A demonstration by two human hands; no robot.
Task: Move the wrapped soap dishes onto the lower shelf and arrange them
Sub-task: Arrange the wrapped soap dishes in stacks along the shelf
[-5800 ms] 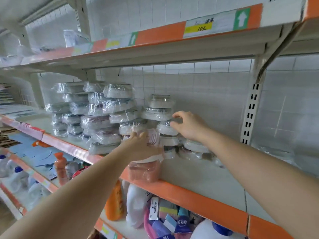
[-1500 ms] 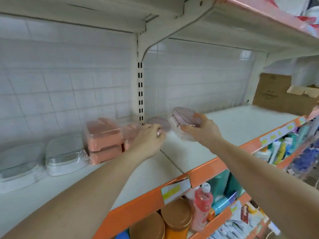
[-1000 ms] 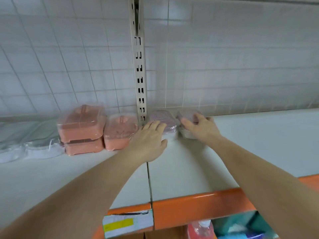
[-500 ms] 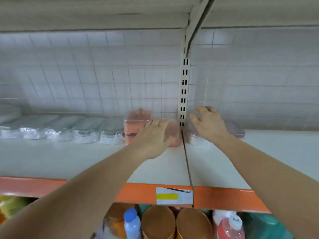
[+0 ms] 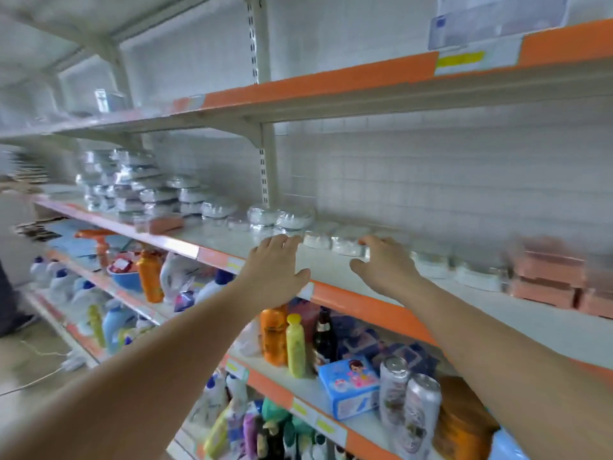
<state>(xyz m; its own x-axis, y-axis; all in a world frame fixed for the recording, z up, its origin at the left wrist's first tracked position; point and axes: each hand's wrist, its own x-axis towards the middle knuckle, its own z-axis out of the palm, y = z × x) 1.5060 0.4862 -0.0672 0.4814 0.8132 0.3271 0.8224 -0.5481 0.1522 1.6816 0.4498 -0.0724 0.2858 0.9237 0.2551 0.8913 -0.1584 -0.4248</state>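
Observation:
A white shelf [image 5: 335, 270] with an orange front edge runs across the head view. Several wrapped white soap dishes [image 5: 132, 187] are piled at its left, and a row of wrapped white dishes [image 5: 345, 244] lines the back toward the right. Wrapped pink soap dishes [image 5: 547, 277] are stacked at the far right, and one pink dish [image 5: 162, 224] lies near the front edge at the left. My left hand [image 5: 277, 270] hovers over the shelf's front edge with straight fingers, holding nothing. My right hand [image 5: 381, 267] reaches toward the row, fingers spread, empty.
An upper shelf [image 5: 331, 91] with orange edging hangs overhead. Below are bottles [image 5: 282, 336], cans [image 5: 411, 403], a blue box [image 5: 351, 383] and more detergent bottles [image 5: 66, 283] at the left. A white upright post [image 5: 268, 180] stands behind the dishes. The picture is motion-blurred.
Both hands have let go of the pink dishes and pulled back from the wall. The view has swung left and back, showing the whole shelf and the pile at the left.

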